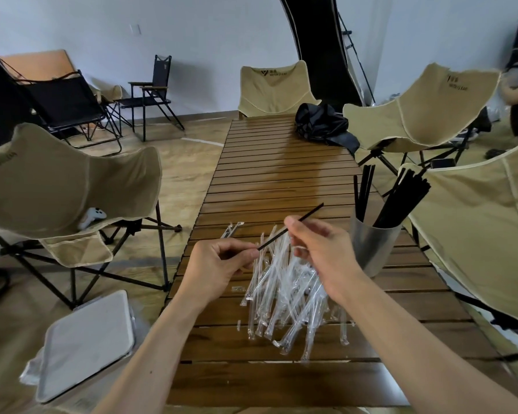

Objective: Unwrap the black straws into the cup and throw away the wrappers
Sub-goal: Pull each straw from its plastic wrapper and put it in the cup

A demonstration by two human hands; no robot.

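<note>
A thin black straw (307, 214) slants up to the right above the wooden slat table (281, 162). My right hand (320, 249) pinches it near its middle, and my left hand (219, 262) pinches its lower end, where a clear wrapper seems to sit. Under both hands lies a pile of clear wrappers (284, 294); whether any hold straws I cannot tell. A grey cup (371, 249) stands to the right of my right hand, holding several unwrapped black straws (395, 201).
Beige folding chairs stand at the left (57, 186), right (476, 222) and far end (274, 88). A black bag (323, 124) lies on the table's far right. A grey lidded bin (84, 345) sits on the floor by the table's near left corner.
</note>
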